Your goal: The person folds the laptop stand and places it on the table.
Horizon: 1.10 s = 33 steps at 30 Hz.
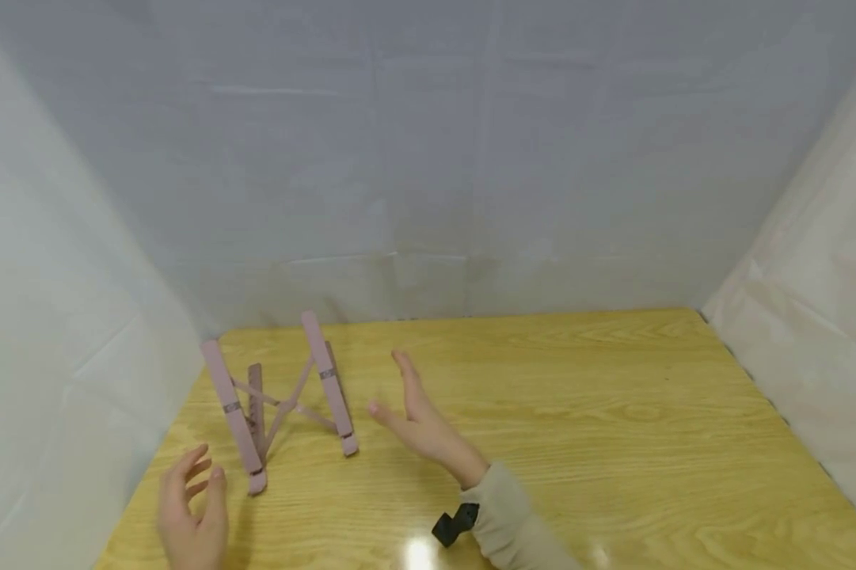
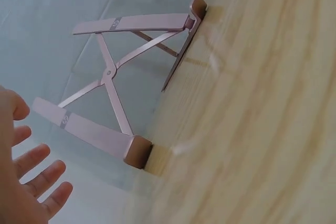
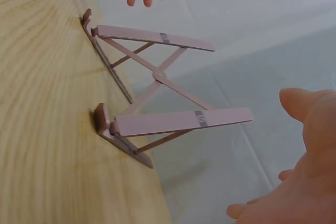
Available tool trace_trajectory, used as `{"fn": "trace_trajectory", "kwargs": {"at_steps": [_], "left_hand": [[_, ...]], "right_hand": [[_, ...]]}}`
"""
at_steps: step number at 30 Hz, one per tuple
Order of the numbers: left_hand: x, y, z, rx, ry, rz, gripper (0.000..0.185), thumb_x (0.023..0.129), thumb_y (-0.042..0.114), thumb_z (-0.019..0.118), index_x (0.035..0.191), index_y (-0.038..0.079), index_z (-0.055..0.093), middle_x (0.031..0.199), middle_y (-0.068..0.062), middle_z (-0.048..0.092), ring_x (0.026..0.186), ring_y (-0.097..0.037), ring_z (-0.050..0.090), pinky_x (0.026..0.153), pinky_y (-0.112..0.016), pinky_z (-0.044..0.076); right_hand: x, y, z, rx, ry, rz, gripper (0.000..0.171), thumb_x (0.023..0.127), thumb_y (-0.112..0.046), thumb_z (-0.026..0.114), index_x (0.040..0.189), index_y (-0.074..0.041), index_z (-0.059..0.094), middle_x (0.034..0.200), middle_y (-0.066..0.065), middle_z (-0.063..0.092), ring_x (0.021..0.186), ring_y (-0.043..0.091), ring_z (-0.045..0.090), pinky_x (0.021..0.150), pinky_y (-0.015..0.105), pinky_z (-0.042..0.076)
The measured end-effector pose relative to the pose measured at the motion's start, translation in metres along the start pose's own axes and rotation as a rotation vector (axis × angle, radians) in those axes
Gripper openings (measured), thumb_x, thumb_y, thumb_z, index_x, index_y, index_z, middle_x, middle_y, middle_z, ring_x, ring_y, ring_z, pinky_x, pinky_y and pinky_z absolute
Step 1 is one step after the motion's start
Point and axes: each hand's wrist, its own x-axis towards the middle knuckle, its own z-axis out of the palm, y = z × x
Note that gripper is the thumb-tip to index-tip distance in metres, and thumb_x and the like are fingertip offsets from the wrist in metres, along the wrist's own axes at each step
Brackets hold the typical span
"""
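Observation:
A pink folding laptop stand (image 1: 330, 381) stands unfolded on the left part of the table, its two long arms sloping up and joined by a crossed brace. Small upturned lips show at the arms' lower ends in the left wrist view, on the same stand (image 2: 100, 134). My left hand (image 1: 194, 514) is just left of the near arm, fingers loosely bent and holding nothing. To the right of the stand, my right hand (image 1: 431, 431) is held with thumb and fingers spread, apart from it. The right wrist view shows both hands away from the stand (image 3: 173, 123).
The wood-grain table (image 1: 577, 427) reaches back to a grey sheet wall (image 1: 435, 158). Pale sheets hang at the left (image 1: 57, 317) and right (image 1: 812, 277) sides. A black device (image 1: 456, 524) is strapped at my right wrist.

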Motion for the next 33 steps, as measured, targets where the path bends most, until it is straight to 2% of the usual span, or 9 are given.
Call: {"fn": "trace_trajectory", "kwargs": {"at_steps": [3,7,14,16,18,23,27,30,33], "left_hand": [[-0.001,-0.003,0.002,-0.012,0.0,-0.024,0.039,0.091,-0.01,0.06,0.13,-0.005,0.058,0.122,-0.006,0.058,0.106,-0.002,0.053,0.082,-0.009,0.042],[-0.003,-0.007,0.003,-0.018,0.001,-0.092,0.039,0.093,-0.006,0.06,0.132,-0.003,0.057,0.124,-0.01,0.058,0.105,-0.001,0.053,0.082,-0.008,0.041],[-0.005,-0.016,0.004,0.003,-0.061,-0.209,0.041,0.098,0.005,0.058,0.138,-0.001,0.051,0.124,0.008,0.053,0.104,0.004,0.05,0.082,-0.006,0.036],[-0.005,-0.018,0.004,0.001,-0.091,-0.232,0.042,0.098,0.006,0.058,0.139,-0.002,0.049,0.124,0.011,0.05,0.103,0.004,0.049,0.083,-0.005,0.036],[-0.004,-0.018,0.004,-0.012,-0.126,-0.254,0.044,0.098,0.006,0.057,0.14,-0.003,0.047,0.126,0.007,0.051,0.104,0.003,0.049,0.084,-0.005,0.036],[-0.003,-0.021,0.003,-0.025,-0.254,-0.325,0.053,0.101,0.01,0.054,0.149,0.0,0.034,0.144,-0.018,0.045,0.12,-0.006,0.047,0.092,-0.002,0.034],[-0.004,-0.022,0.002,-0.047,-0.338,-0.333,0.059,0.103,0.012,0.052,0.153,-0.001,0.025,0.151,-0.027,0.036,0.134,-0.014,0.039,0.102,-0.003,0.027],[-0.006,-0.021,0.002,-0.075,-0.38,-0.335,0.061,0.104,0.014,0.051,0.154,-0.001,0.021,0.153,-0.028,0.032,0.138,-0.009,0.035,0.104,-0.004,0.025],[-0.006,-0.02,0.001,-0.098,-0.423,-0.338,0.062,0.104,0.015,0.05,0.155,-0.002,0.018,0.155,-0.029,0.028,0.142,-0.012,0.031,0.104,-0.003,0.025]], "right_hand": [[0.001,0.005,0.006,0.046,0.012,0.012,0.085,0.099,-0.045,0.055,0.159,-0.027,-0.003,0.166,0.007,-0.003,0.15,0.03,0.005,0.117,0.058,0.015],[0.003,0.013,0.015,0.085,0.025,0.044,0.083,0.1,-0.042,0.055,0.159,-0.027,-0.002,0.165,0.009,-0.001,0.15,0.032,0.008,0.116,0.06,0.018],[0.006,0.025,0.029,0.118,0.036,0.067,0.081,0.101,-0.04,0.055,0.159,-0.025,0.001,0.164,0.014,0.003,0.149,0.033,0.011,0.115,0.06,0.021],[0.007,0.029,0.032,0.13,0.031,0.06,0.08,0.101,-0.039,0.054,0.159,-0.023,0.001,0.164,0.015,0.002,0.149,0.034,0.011,0.115,0.06,0.022],[0.007,0.033,0.036,0.153,0.027,0.068,0.081,0.101,-0.039,0.055,0.159,-0.024,0.001,0.164,0.016,0.003,0.149,0.035,0.011,0.114,0.06,0.024],[0.006,0.043,0.046,0.193,0.0,0.118,0.085,0.098,-0.042,0.059,0.159,-0.028,0.001,0.164,0.015,0.005,0.15,0.031,0.01,0.115,0.059,0.021],[0.006,0.048,0.052,0.163,-0.012,0.137,0.089,0.096,-0.042,0.062,0.16,-0.024,0.001,0.164,0.015,0.009,0.149,0.03,0.014,0.116,0.057,0.019],[0.007,0.051,0.056,0.145,-0.026,0.135,0.091,0.095,-0.043,0.063,0.16,-0.022,0.003,0.164,0.014,0.01,0.149,0.03,0.016,0.117,0.056,0.02],[0.007,0.056,0.06,0.126,-0.041,0.132,0.093,0.094,-0.046,0.063,0.16,-0.021,0.004,0.164,0.012,0.011,0.148,0.029,0.018,0.116,0.054,0.022]]}}
